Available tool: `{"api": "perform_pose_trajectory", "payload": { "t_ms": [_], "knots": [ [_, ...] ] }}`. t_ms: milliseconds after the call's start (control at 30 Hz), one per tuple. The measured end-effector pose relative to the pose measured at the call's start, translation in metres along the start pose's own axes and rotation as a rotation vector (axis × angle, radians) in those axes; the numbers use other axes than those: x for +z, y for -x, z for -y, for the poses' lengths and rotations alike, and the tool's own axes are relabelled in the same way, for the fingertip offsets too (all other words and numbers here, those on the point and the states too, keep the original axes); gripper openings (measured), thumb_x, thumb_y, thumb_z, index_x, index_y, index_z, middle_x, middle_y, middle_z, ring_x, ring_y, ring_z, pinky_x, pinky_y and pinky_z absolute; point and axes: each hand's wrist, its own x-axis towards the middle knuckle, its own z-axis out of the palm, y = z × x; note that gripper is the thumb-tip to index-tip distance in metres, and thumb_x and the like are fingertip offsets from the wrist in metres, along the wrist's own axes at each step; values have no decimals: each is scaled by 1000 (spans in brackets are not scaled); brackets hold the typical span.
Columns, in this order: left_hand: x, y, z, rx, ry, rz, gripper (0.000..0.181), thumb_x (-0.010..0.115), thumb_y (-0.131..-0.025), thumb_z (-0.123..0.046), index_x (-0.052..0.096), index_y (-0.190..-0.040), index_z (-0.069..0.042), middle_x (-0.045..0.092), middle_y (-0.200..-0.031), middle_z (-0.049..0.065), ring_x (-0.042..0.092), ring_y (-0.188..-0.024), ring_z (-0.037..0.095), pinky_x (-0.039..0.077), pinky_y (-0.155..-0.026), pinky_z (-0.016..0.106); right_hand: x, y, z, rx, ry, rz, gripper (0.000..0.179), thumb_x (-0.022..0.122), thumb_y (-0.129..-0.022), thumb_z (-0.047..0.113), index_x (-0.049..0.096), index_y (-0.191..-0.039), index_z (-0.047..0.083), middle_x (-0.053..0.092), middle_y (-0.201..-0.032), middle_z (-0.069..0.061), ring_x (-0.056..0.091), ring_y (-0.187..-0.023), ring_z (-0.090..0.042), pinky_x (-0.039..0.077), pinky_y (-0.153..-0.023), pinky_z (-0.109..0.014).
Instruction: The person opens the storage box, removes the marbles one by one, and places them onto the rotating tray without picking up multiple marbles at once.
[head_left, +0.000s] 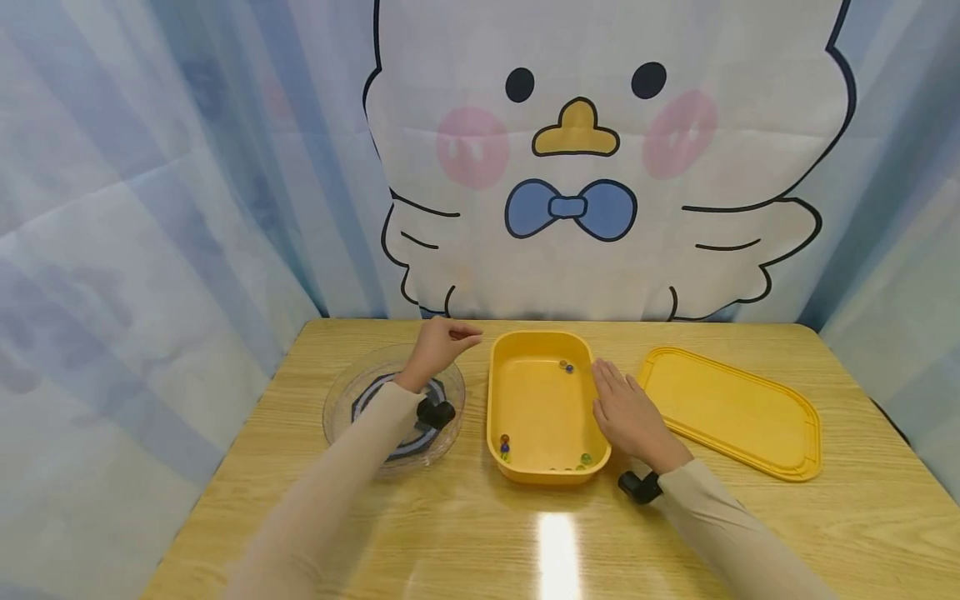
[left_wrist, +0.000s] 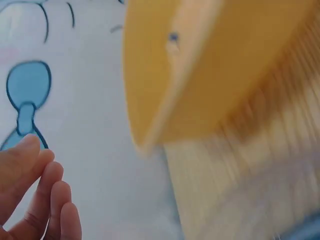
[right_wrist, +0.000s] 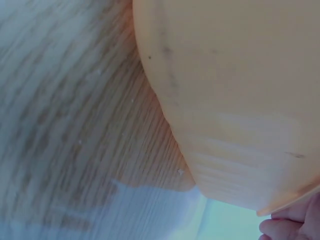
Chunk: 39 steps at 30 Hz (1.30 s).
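My left hand (head_left: 442,346) is raised between a clear round dish (head_left: 336,392) and a yellow plastic tub (head_left: 525,400). Its thumb and index fingertips meet in the left wrist view, where the left hand (left_wrist: 40,195) shows no object between them; a small one could be hidden. Along the tub's right rim lies my right hand (head_left: 630,412), its fingers fairly straight and touching the edge. Inside the tub, several small glass marbles (head_left: 506,448) sit in the corners. A dark band with pale stripes (head_left: 412,447) shows in the dish, partly covered by my left forearm.
A flat yellow lid (head_left: 738,412) lies on the wooden table (head_left: 450,533) right of the tub. Behind the table hangs a curtain (head_left: 570,275) printed with a white bird. Black wrist cameras (head_left: 639,487) sit on both wrists.
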Motion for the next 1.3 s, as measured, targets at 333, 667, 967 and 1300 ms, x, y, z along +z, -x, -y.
{"api": "perform_pose_trajectory", "payload": {
  "t_ms": [333,667,967,1300],
  "knots": [
    [56,-17,-51,28,150,33,22,67,-87,-18,73,-104,-5,72,-102,10,67,-87,22,54,-73,25,3,0,-1,13,-13,-8,54,40,-99,16,26,-143,-10,26,-151,-26,26,-140,-40,24,-111,-57],
    [112,-34,-58,-41,147,44,18,68,-86,-16,74,-99,-5,72,-97,7,66,-86,18,54,-73,21,2,0,-1,28,-20,-6,55,41,-98,15,24,-144,-10,26,-151,-26,27,-140,-40,24,-111,-57],
    [135,-43,-43,-128,39,68,13,72,-81,-11,75,-92,-4,73,-91,8,66,-82,18,54,-72,21,4,1,-1,25,-11,-22,54,41,-97,14,26,-143,-10,28,-150,-26,29,-139,-39,25,-111,-55],
    [147,-51,-34,-119,-88,115,10,75,-79,-10,77,-87,-7,74,-86,4,65,-78,15,52,-69,20,4,2,0,27,-10,-23,54,41,-98,15,27,-143,-10,28,-150,-25,29,-139,-38,25,-111,-55]
  ]
}}
